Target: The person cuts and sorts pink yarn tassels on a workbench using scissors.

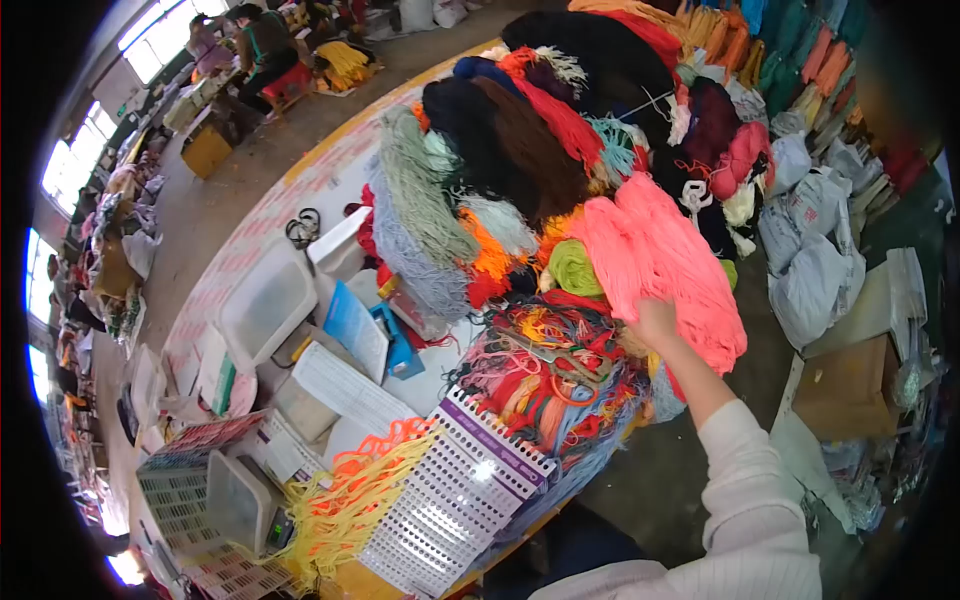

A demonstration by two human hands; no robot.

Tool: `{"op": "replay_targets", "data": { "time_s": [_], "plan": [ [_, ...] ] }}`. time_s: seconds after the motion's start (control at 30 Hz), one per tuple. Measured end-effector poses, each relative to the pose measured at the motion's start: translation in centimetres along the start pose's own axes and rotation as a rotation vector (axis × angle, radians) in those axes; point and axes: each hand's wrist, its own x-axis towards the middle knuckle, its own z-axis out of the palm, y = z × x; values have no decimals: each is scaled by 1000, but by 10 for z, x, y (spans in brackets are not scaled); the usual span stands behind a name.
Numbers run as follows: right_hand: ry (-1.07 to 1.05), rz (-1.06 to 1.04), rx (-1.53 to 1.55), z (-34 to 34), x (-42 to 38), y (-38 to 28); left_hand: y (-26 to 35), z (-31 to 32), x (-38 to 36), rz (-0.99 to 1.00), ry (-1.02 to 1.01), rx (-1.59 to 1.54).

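Observation:
My right hand (pixel 652 322), reaching in from the lower right in a white sleeve, is closed on the lower left part of a large coral-pink yarn skein (pixel 660 250). Its fingertips are partly hidden. Just left of the skein sits a lime-green yarn bundle (pixel 573 268). Below the hand lies a heap of tangled multicoloured yarn (pixel 530 400), with scissors (pixel 565 358) resting on it. A white card with rows of holes and a purple band (pixel 450 500) lies nearer me, beside yellow and orange strands (pixel 360 480). My left hand is not in view.
Black, brown and grey-green skeins (pixel 425 185) pile up at the back of the table. To the left are plastic tubs (pixel 265 305) and a blue box (pixel 400 345). White bags (pixel 810 260) and a cardboard box (pixel 848 388) stand right. People (pixel 262 55) sit far off.

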Motion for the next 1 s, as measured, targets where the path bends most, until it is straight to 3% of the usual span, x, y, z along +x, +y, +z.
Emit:
{"op": "replay_targets", "data": {
  "time_s": [0.07, 0.17, 0.27, 0.33, 0.43, 0.6, 0.73, 0.77, 0.83, 0.87, 0.93, 1.0],
  "plan": [
    [-252, -46, 164, -13, -9, 2, 5, -1, -13, -4, 8, -48],
    [135, -56, 1158, -92, -42, 44, 40, -13, -34, 6, 39, -216],
    [125, -232, 1626, -184, -62, 54, 71, -27, -18, 139, -20, -388],
    [180, -371, 1497, -241, -101, 38, 98, -26, 13, 285, -27, -564],
    [205, -523, 1449, -308, -163, 13, 163, -36, 33, 523, -18, -533],
    [163, -620, 1401, -336, -237, -10, 281, -67, 25, 936, -39, -483],
    [61, -637, 1416, -326, -275, -34, 342, -78, 12, 1146, -5, -515],
    [21, -636, 1435, -320, -279, -41, 350, -81, 10, 1162, -16, -527],
    [-63, -618, 1490, -309, -281, -50, 348, -91, 7, 1147, -268, -595],
    [-124, -603, 1522, -303, -278, -56, 340, -103, 7, 1088, -571, -699],
    [-268, -553, 1614, -280, -276, -73, 276, -121, 20, 793, -753, -538],
    [-445, -481, 1701, -252, -273, -96, 216, -149, 11, 641, -838, -1031]
  ]
}}
